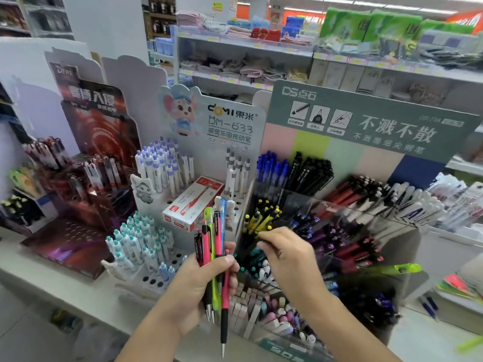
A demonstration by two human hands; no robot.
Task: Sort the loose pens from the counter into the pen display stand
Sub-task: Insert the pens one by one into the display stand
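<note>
My left hand (201, 280) grips a bunch of pens (213, 246), tips down, in front of the white stand's (235, 205) edge: I count two pink, one green, one blue, two dark. My right hand (285, 254), fingers curled, pinches a thin dark pen (257, 237) over the clear display stand (326, 212), just beside the yellow pens (261, 218). A red box (192, 205) lies behind the bunch.

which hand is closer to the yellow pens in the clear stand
Right. The right hand has its fingertips at the yellow pens; the left hand, lower and to their left, grips a bundle of pens.
</note>
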